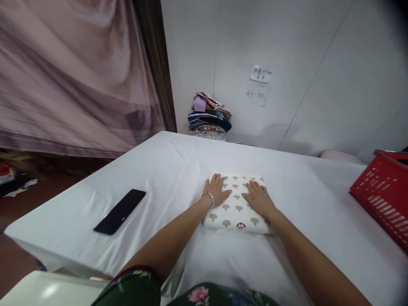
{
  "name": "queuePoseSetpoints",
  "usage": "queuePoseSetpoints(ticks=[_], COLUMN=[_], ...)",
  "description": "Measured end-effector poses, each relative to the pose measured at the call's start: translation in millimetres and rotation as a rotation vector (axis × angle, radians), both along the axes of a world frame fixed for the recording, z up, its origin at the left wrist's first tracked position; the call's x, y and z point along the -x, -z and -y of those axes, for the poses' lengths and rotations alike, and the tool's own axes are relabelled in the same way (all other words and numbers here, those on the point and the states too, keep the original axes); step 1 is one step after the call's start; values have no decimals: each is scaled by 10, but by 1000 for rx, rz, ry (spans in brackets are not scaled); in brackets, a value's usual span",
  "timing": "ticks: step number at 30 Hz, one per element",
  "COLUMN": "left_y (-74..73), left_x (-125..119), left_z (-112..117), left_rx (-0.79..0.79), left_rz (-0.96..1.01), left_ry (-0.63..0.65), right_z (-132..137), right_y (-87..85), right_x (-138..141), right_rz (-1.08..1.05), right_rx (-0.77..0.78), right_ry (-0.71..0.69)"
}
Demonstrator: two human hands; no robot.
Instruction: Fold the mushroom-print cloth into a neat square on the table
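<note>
A folded white cloth [236, 208] printed with grey mushrooms and a few red and green ones lies flat near the front of the table. My left hand [217, 191] rests on its left side, fingers stretched out, with a bracelet at the wrist. On the right part of the same cloth, my right hand [259, 197] lies flat with its fingers spread. Both palms press on the top of the cloth, and neither hand grips it.
A white-covered table [172, 170] holds a black phone [120, 211] at left and a red basket [382, 191] at the right edge. Beyond the far edge rises a stack of folded fabrics [209, 114] by the wall. A pink curtain [79, 72] hangs at left; a pale chair [51, 289] stands in front.
</note>
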State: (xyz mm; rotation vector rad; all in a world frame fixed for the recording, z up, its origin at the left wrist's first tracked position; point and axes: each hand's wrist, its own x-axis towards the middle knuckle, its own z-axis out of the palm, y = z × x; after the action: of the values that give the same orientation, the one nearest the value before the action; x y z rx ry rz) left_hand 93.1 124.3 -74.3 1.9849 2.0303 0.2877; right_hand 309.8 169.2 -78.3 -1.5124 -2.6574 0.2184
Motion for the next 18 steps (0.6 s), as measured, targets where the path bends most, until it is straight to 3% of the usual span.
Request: queuePoseSetpoints(ticks=[5,9,18], left_y=[0,-28,-75], left_x=[-2,-18,-16], left_z=[24,31,24], left_rx=[-3,8,38], left_rz=[6,-2,-3], left_ry=[1,-8,-4], right_z=[10,-156,-397], right_y=[-111,-212,41], right_x=[49,190,239], right_rz=[-13,-41,14], right_rx=[37,22,-25], right_ry=[7,-5,-38])
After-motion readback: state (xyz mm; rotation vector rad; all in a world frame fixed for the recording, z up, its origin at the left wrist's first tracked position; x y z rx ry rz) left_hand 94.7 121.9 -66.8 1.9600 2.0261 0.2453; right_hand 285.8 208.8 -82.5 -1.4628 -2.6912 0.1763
